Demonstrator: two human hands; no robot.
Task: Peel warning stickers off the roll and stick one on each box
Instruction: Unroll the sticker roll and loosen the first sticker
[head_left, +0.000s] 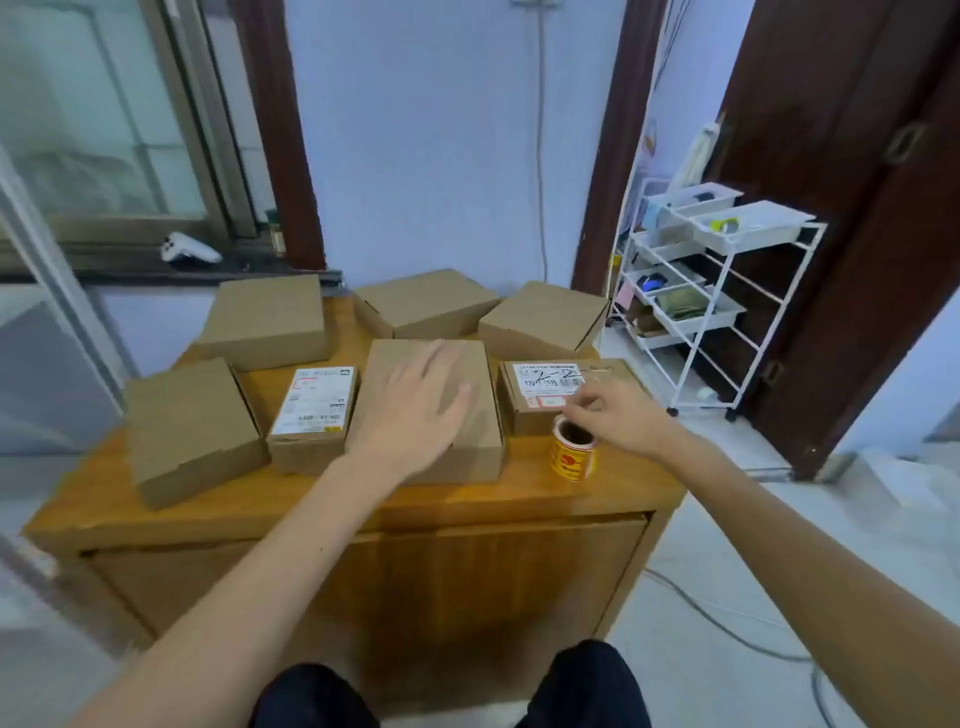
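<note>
sticker roll (573, 453) right of 7 boxes (427, 410).

yellow sticker roll (573, 453) upright, seven cardboard boxes (426, 410)

My left grip (415, 410) lies flat and spread on the middle box (467, 447), while my right grip (615, 415) seems to pinch at the sticker roll (573, 454) standing on the surface (322, 493).

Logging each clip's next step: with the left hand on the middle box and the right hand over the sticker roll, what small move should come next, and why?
Probably the right hand should drop onto the sticker roll and pick at a sticker's edge. It hovers just above the upright roll with fingers curled and apparently empty, while the left hand lies flat on the plain middle box, which shows no sticker.
</note>
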